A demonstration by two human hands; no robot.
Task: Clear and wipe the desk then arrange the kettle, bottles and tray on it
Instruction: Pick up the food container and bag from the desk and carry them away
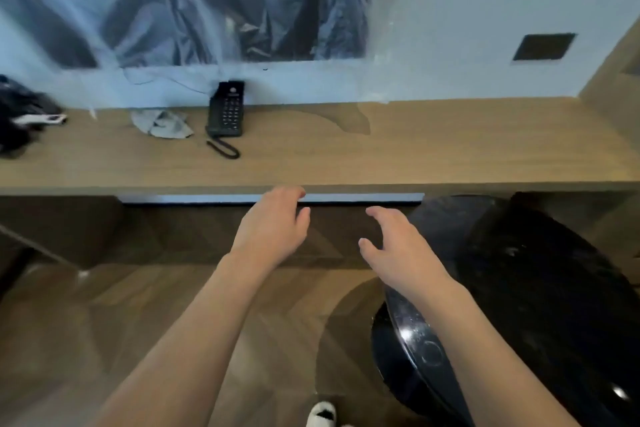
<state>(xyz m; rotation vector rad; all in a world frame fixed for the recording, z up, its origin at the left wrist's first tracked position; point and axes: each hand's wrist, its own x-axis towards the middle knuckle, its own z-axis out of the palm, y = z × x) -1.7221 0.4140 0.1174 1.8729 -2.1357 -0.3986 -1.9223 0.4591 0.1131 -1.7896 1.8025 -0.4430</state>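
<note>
A long wooden desk runs across the view against a white wall. A crumpled grey cloth lies on it left of a black telephone. My left hand reaches to the desk's front edge, its fingertips at the pale strip under the edge, holding nothing. My right hand hovers below the edge with fingers spread and loosely bent, empty. No kettle, bottle or tray is in view.
A black round chair stands at the lower right, under my right forearm. Dark bundled items sit at the desk's far left. A plastic-covered dark screen hangs on the wall. A dark wall socket plate is at right.
</note>
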